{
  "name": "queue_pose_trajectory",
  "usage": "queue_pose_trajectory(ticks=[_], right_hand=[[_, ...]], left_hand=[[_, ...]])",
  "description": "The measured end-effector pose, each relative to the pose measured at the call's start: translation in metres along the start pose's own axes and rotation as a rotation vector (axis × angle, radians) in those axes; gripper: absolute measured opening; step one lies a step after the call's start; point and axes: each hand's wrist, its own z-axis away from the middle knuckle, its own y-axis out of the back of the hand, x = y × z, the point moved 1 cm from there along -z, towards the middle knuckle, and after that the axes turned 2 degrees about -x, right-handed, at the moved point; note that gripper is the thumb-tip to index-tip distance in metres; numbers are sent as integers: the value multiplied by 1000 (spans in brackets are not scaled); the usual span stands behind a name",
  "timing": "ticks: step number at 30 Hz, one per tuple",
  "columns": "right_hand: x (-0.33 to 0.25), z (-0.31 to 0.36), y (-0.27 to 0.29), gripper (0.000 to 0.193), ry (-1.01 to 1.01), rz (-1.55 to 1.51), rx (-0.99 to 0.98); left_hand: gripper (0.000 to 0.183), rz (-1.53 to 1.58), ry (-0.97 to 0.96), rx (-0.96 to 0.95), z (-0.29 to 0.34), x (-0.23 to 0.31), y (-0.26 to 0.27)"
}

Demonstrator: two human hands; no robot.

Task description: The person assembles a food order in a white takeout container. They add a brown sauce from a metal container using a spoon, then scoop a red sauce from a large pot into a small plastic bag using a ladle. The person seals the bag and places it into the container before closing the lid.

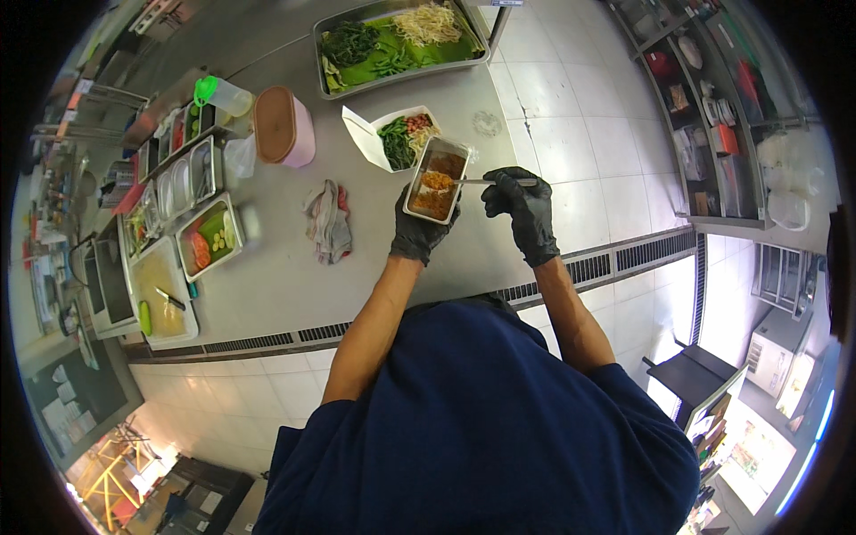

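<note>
My left hand (423, 228), in a black glove, grips a small rectangular metal container (413, 208) from below and tilts it. Inside is a reddish-brown, paste-like food (445, 163). My right hand (524, 211), gloved in black too, is closed round the handle of a spoon (486, 182). An orange-brown scoop of the food (436, 181) lies on the spoon's bowl, over the container. Just beyond, an open white takeaway box (364, 140) holds chopped green vegetables and a reddish-pale mix. The metal container partly covers its near right corner.
A large steel tray (334, 87) of greens and sprouts on a leaf stands at the far edge. Left are a brown-lidded pink canister (283, 125), a crumpled cloth (328, 221), a tray of sliced vegetables (235, 252), and a cutting board (160, 321) with a knife (169, 298).
</note>
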Motion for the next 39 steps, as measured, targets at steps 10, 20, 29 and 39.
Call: queue_pose_trajectory(ticks=[10, 20, 29, 39], right_hand=[[-4, -60, -7, 27, 48, 10, -27], [78, -166, -8, 19, 47, 97, 54], [105, -174, -10, 21, 210, 202, -86], [4, -40, -32, 26, 286, 127, -286]], left_hand=[[48, -137, -6, -71, 35, 3, 52], [62, 61, -91, -78, 121, 26, 77], [63, -50, -232, 31, 141, 26, 78], [49, -490, -314, 59, 111, 40, 51]])
